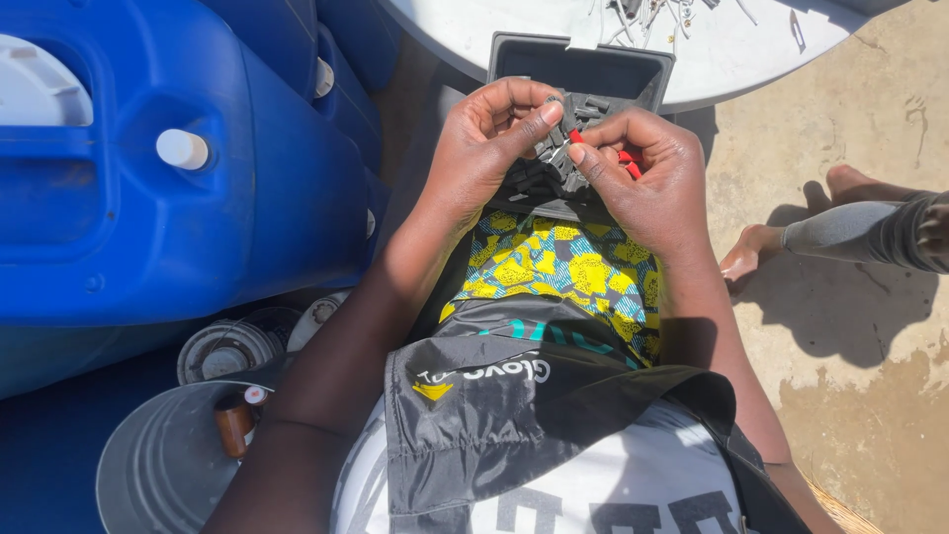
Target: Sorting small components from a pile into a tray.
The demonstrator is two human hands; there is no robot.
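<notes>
Seated person, viewed from above the head; nearest the camera a white shirt and a black strap bag [514, 415] across the chest, then a yellow-and-teal patterned cloth [559, 272] over the lap. Both forearms run up toward 12 o'clock and meet over the lap. Left hand [484, 138] is curled, thumb and fingertips pinching a small dark grey plastic part [556, 148]; right hand [647, 178] is closed on the same part from the 3 o'clock side, with a bit of red piece [625, 160] showing between its fingers. Whether the red bit is joined to the grey one I cannot tell. The part is held right above a black plastic tray [583, 69] of similar grey pieces, propped on the knees against a white table edge [751, 59], likely so pieces stay within reach. At 9 o'clock, large blue plastic drums [178, 178]; at 7 o'clock a metal bucket [158, 465] with a small brown bottle [234, 423]. At 3 o'clock, on the concrete floor, another person's bare feet [791, 232].
</notes>
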